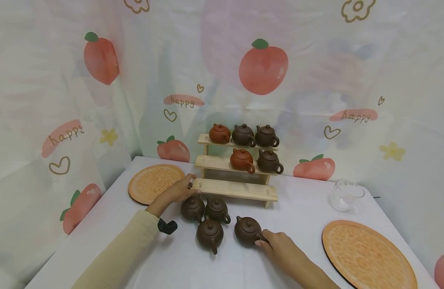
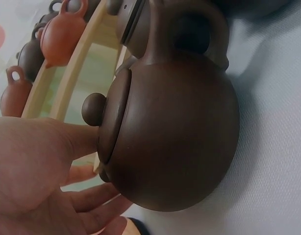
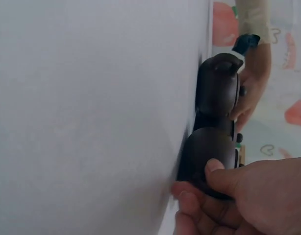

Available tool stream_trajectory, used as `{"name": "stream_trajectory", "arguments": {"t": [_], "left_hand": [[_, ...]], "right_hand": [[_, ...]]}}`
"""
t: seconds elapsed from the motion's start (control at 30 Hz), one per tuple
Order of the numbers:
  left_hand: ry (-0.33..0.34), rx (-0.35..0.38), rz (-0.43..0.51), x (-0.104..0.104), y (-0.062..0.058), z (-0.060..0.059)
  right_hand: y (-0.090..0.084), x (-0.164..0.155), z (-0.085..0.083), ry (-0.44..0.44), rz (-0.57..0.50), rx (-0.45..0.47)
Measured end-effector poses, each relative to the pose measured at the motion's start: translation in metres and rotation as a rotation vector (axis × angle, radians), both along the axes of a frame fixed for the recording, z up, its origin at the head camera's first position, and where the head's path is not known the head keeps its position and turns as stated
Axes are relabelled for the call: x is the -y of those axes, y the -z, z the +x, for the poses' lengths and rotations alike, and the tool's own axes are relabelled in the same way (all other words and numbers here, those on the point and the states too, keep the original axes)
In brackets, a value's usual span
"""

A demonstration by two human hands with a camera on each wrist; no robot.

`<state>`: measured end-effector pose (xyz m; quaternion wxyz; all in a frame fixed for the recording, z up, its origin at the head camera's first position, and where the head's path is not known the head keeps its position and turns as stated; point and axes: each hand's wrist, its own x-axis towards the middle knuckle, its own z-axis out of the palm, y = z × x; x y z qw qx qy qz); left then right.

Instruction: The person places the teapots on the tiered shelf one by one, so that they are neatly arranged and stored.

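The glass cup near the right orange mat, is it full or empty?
Empty: the glass cup is clear throughout, with no liquid visible.

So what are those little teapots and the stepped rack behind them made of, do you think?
The dark teapot that the right hand grips looks like unglazed clay: matte brown, with only a soft sheen in the left wrist view. The orange-red teapots on the rack seem the same ware in a lighter clay. The stepped rack looks like pale unpainted wood or bamboo, though no grain shows.
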<state>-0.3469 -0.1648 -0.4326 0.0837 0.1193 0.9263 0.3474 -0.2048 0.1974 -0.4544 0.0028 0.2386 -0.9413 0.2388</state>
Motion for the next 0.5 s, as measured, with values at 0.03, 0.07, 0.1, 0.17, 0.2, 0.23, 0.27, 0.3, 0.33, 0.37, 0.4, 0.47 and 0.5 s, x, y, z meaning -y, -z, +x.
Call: {"name": "stream_trajectory", "arguments": {"t": [0.03, 0.07, 0.1, 0.17, 0.2, 0.23, 0.27, 0.3, 0.33, 0.37, 0.4, 0.47, 0.5], "left_hand": [[-0.002, 0.001, 0.001, 0.000, 0.000, 0.000], [-0.004, 0.002, 0.003, 0.000, 0.000, 0.000], [-0.004, 0.002, 0.002, 0.000, 0.000, -0.001], [-0.002, 0.004, 0.002, 0.000, 0.001, -0.002], [-0.001, 0.005, 0.003, 0.000, 0.002, -0.002], [0.000, 0.006, 0.003, 0.000, 0.002, -0.003], [0.001, 0.007, 0.003, 0.000, 0.003, -0.003], [0.001, 0.006, 0.003, 0.000, 0.003, -0.004], [0.000, 0.007, 0.006, 0.000, 0.003, -0.004], [0.000, 0.007, 0.006, 0.000, 0.003, -0.004], [-0.001, 0.007, 0.009, 0.001, 0.004, -0.004], [-0.001, 0.007, 0.013, 0.001, 0.004, -0.003], [-0.002, 0.007, 0.016, 0.001, 0.003, -0.003]], "right_hand": [[0.000, 0.000, -0.002, -0.010, -0.007, -0.017], [0.001, 0.000, -0.003, -0.017, -0.015, -0.032], [0.001, 0.000, -0.005, -0.022, -0.021, -0.045], [0.001, 0.000, -0.009, -0.021, -0.021, -0.078], [0.001, 0.000, -0.010, -0.016, -0.021, -0.091], [0.000, 0.000, -0.012, -0.009, -0.021, -0.105], [-0.001, 0.001, -0.014, -0.004, -0.020, -0.116], [-0.002, 0.002, -0.016, 0.000, -0.022, -0.128], [-0.003, 0.002, -0.018, 0.001, -0.023, -0.141], [-0.005, 0.004, -0.019, 0.000, -0.026, -0.152], [-0.007, 0.005, -0.021, -0.006, -0.034, -0.160], [-0.011, 0.008, -0.025, -0.019, -0.044, -0.177], [-0.013, 0.010, -0.028, -0.030, -0.051, -0.184]]}}
